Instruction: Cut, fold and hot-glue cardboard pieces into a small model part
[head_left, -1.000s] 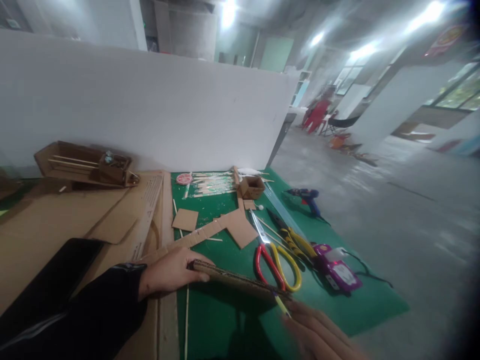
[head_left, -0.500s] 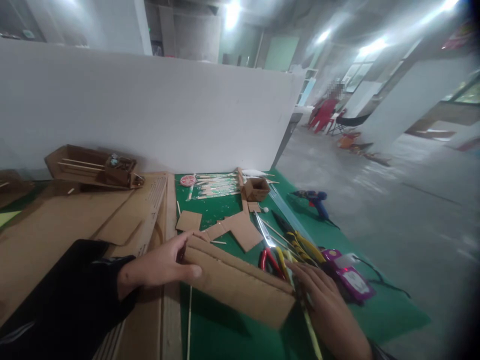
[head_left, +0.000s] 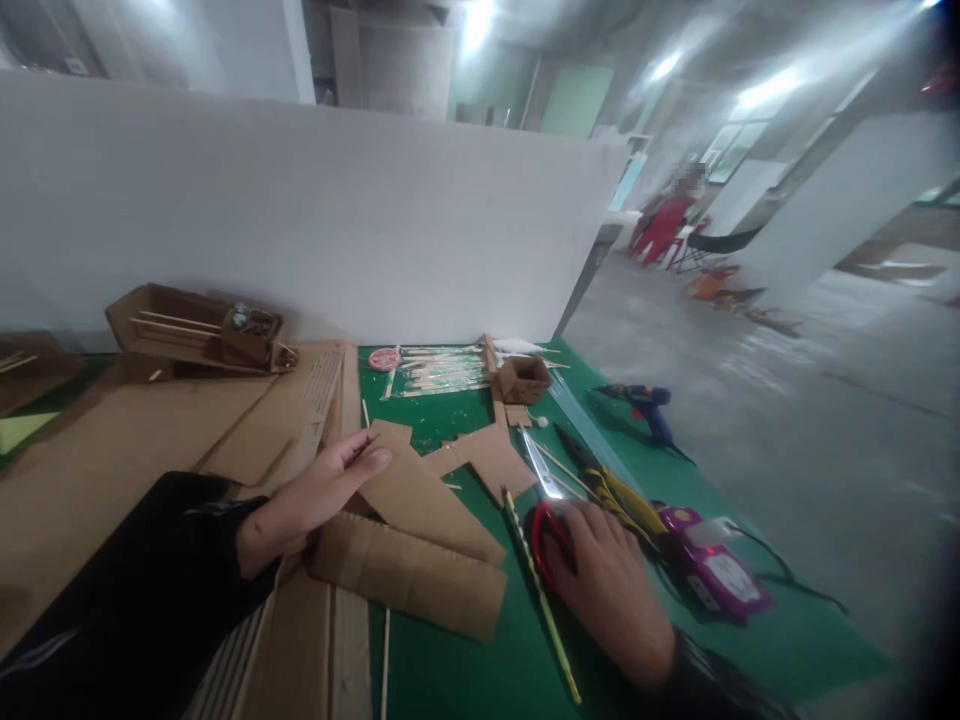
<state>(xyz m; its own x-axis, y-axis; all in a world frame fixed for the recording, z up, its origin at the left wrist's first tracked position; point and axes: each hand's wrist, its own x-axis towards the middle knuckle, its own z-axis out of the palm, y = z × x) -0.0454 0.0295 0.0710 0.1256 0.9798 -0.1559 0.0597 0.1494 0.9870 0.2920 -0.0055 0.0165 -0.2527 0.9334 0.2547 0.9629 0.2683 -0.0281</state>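
Observation:
My left hand [head_left: 330,485] pinches the upper left end of a folded cardboard piece [head_left: 427,490], whose second panel [head_left: 420,580] spreads out below it over the green mat. On the right, my right hand [head_left: 607,580] lies over the red handles of the scissors [head_left: 545,480], fingers curled around them. The silver blades point up and left. A yellow-green pencil-like stick [head_left: 544,600] lies between the cardboard and my right hand.
Pliers with yellow handles [head_left: 615,490], a purple device [head_left: 712,565] and a blue glue gun [head_left: 641,405] lie on the right. Behind are a small cardboard box [head_left: 525,380] and bundled sticks [head_left: 446,370]. A long cardboard box [head_left: 180,335] stands left. Someone in red [head_left: 664,225] is far off.
The cardboard has moved left and down and opened into two panels. My right hand has come away from its right end and taken hold of the scissors' handles.

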